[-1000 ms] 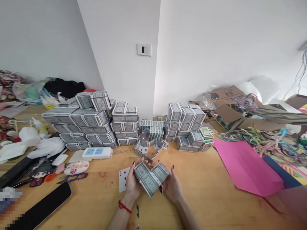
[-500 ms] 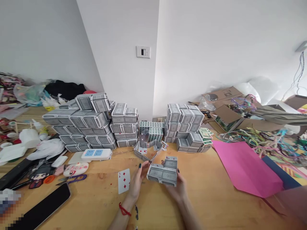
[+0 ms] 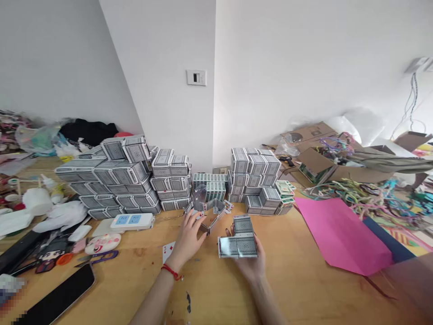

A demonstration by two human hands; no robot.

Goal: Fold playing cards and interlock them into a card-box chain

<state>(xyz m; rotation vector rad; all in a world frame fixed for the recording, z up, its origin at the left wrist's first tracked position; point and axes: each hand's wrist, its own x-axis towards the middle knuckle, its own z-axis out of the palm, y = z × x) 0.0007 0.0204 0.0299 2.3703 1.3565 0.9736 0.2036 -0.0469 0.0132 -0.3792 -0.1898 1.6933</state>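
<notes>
The right hand [image 3: 252, 266] grips an L-shaped card block [image 3: 238, 246] by its right end and underside, out over the middle of the wooden table [image 3: 216, 289]. It's only one hand, so I'd worry that a loose hold lets the far end dip, while a hard squeeze buckles those hollow-looking folded walls.

The left hand [image 3: 189, 234] is spread, fingers lightly bent and thumb apart, over the left side of a heart-shaped card frame [image 3: 216, 221]. Whether the fingertips touch it I can't tell. The frame's walls look thin; a snagged nail or a press from above could bend a side or shove the frame back into the loose cards [image 3: 228, 207] just behind. The left wrist lies partly across a diamonds card [image 3: 166, 253], so dragging the forearm could crease it.

Toward the table's back edge stand the left stack [image 3: 125, 201], the narrower middle stack [image 3: 171, 183] and the right stack [image 3: 253, 174], all of similar blocks. The left one worries me most: its top blocks [image 3: 135, 149] perch unevenly, and a knock could topple them. By the near left corner, a wide elbow might catch the phone [image 3: 64, 291] or, farther in, the purple-handled scissors [image 3: 104, 256].
</notes>
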